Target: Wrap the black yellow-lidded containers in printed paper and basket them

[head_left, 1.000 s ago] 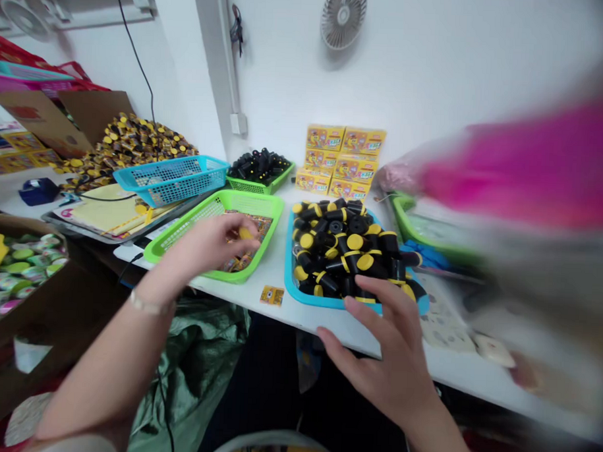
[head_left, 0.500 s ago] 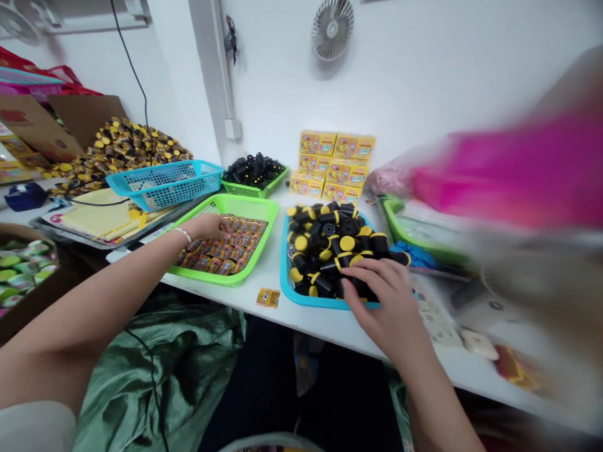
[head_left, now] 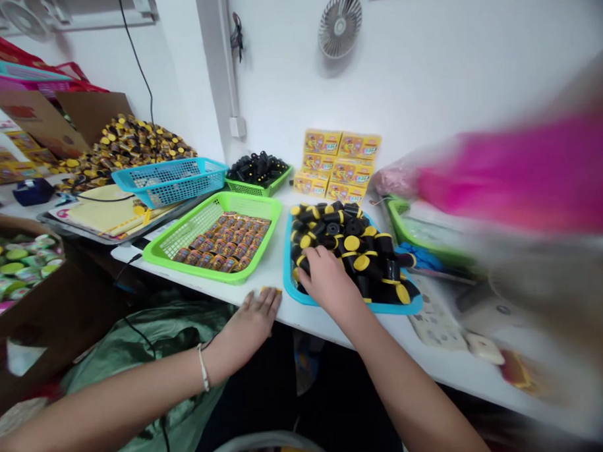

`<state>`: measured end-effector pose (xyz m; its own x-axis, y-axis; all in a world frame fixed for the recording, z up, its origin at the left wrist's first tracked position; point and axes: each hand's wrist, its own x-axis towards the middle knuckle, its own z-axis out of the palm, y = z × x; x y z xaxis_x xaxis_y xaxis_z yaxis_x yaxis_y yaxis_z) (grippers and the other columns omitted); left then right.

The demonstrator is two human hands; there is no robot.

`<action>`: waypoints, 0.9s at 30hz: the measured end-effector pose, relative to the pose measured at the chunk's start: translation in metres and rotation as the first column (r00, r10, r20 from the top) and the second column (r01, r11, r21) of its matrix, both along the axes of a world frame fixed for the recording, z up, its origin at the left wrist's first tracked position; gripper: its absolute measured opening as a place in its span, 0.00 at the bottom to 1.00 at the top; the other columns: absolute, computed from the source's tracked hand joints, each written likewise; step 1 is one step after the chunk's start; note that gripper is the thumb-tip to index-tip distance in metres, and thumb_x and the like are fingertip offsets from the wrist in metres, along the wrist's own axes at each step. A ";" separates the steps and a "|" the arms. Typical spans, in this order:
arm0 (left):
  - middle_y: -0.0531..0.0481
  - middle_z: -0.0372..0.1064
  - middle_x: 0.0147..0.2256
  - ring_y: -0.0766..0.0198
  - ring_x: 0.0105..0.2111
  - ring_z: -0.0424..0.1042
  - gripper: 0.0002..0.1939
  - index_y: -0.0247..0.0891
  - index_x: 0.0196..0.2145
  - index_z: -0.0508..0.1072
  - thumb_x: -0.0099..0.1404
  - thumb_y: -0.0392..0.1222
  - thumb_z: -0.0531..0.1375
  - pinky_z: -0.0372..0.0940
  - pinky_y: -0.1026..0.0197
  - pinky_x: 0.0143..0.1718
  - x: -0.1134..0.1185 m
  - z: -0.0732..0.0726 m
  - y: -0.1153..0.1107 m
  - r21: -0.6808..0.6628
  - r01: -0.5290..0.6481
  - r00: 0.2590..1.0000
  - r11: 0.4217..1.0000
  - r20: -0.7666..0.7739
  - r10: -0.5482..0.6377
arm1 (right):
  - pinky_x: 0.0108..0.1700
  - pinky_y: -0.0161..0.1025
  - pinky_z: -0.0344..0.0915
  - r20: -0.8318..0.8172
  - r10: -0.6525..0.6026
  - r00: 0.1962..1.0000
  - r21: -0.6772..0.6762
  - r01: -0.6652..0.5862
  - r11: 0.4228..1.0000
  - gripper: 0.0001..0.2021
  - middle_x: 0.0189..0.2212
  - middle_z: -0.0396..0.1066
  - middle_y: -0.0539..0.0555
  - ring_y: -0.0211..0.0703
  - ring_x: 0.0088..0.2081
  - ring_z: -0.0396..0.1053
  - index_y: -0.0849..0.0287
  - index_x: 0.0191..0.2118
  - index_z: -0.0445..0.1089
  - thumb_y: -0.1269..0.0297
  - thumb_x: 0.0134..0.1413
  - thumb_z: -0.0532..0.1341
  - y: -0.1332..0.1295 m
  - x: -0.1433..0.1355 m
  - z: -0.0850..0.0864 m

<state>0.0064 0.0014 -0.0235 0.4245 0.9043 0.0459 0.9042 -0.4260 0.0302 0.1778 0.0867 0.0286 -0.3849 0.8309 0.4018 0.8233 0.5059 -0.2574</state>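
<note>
My left hand [head_left: 251, 322] lies at the table's front edge, fingers stretched out over a small yellow printed label [head_left: 272, 289] that they mostly cover. My right hand [head_left: 329, 280] reaches into the blue basket [head_left: 395, 308], its thumb and fingers around a black canister with a yellow lid [head_left: 304, 261], partly hidden by the hand. More such black canisters [head_left: 369, 266] fill that basket. Left of it, the green basket [head_left: 155, 255] holds rows of canisters wrapped in printed labels [head_left: 226, 243].
Behind stand yellow printed boxes [head_left: 341, 161] stacked by the wall, a green basket of black parts [head_left: 258, 172] and a light-blue basket [head_left: 172, 182]. Finished-looking canisters [head_left: 136, 144] are heaped at back left. A cardboard box [head_left: 46, 296] stands left; a blurred pink object [head_left: 525, 174] looms right.
My left hand has left the green basket and come down to the label at the table edge. My right hand has shifted left within the blue basket and closed around a canister.
</note>
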 end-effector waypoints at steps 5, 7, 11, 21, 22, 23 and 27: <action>0.27 0.63 0.63 0.44 0.63 0.66 0.31 0.23 0.63 0.67 0.64 0.16 0.50 0.65 0.45 0.63 -0.013 -0.010 -0.011 -0.037 0.020 0.998 0.999 0.057 -0.018 | 0.42 0.39 0.70 -0.275 0.051 0.960 0.080 -0.030 0.996 0.12 0.40 0.74 0.55 0.45 0.40 0.74 0.58 0.47 0.69 0.64 0.59 0.64 -0.028 0.024 0.001; 0.31 0.65 0.63 0.49 0.62 0.69 0.31 0.27 0.63 0.67 0.65 0.18 0.50 0.66 0.49 0.62 -0.020 -0.004 -0.011 -0.046 0.026 0.994 0.999 0.104 -0.021 | 0.38 0.38 0.70 -0.372 0.056 0.926 0.121 -0.011 0.993 0.13 0.38 0.73 0.54 0.43 0.35 0.72 0.57 0.48 0.67 0.61 0.59 0.64 -0.042 0.033 0.002; 0.42 0.72 0.60 0.55 0.58 0.73 0.27 0.38 0.61 0.71 0.68 0.23 0.51 0.66 0.52 0.61 -0.031 0.002 -0.001 -0.040 -0.002 0.977 0.999 0.215 0.010 | 0.34 0.36 0.68 -0.485 0.072 0.872 0.152 0.003 0.988 0.12 0.32 0.70 0.49 0.40 0.31 0.68 0.55 0.46 0.67 0.60 0.58 0.65 -0.067 0.047 0.005; 0.50 0.83 0.32 0.58 0.35 0.82 0.16 0.41 0.41 0.82 0.66 0.27 0.57 0.72 0.62 0.42 -0.043 0.004 0.014 0.002 -0.072 0.846 0.997 0.529 0.060 | 0.35 0.41 0.68 -0.665 0.034 0.746 -0.025 -0.067 0.997 0.15 0.37 0.72 0.51 0.41 0.33 0.68 0.50 0.48 0.67 0.62 0.57 0.68 -0.085 0.065 -0.018; 0.50 0.83 0.34 0.57 0.36 0.82 0.16 0.41 0.42 0.82 0.66 0.28 0.57 0.73 0.61 0.43 -0.043 0.004 0.012 0.020 -0.078 0.820 0.997 0.570 0.052 | 0.36 0.41 0.68 -0.681 0.031 0.732 -0.032 -0.072 0.997 0.15 0.37 0.72 0.51 0.41 0.33 0.68 0.50 0.48 0.67 0.63 0.57 0.68 -0.085 0.066 -0.019; 0.48 0.84 0.36 0.57 0.37 0.82 0.15 0.41 0.42 0.82 0.66 0.29 0.58 0.73 0.60 0.44 -0.042 0.004 0.009 0.045 -0.087 0.787 0.995 0.615 0.042 | 0.36 0.41 0.68 -0.697 0.029 0.716 -0.038 -0.078 0.996 0.15 0.38 0.72 0.51 0.42 0.34 0.69 0.50 0.48 0.67 0.63 0.57 0.68 -0.086 0.066 -0.020; 0.44 0.83 0.40 0.57 0.39 0.83 0.07 0.38 0.35 0.82 0.65 0.34 0.62 0.76 0.61 0.41 -0.030 0.013 -0.006 0.157 -0.134 0.607 0.978 0.793 -0.044 | 0.36 0.40 0.70 -0.788 0.045 0.614 -0.027 -0.108 0.994 0.15 0.40 0.73 0.52 0.43 0.37 0.72 0.49 0.47 0.68 0.66 0.56 0.68 -0.091 0.061 -0.014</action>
<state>-0.0232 -0.0044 -0.0102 0.1007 0.8567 0.5058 0.5823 -0.4630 0.6683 0.2391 -0.0046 0.0148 -0.0125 0.8492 0.5279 0.2498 0.5138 -0.8207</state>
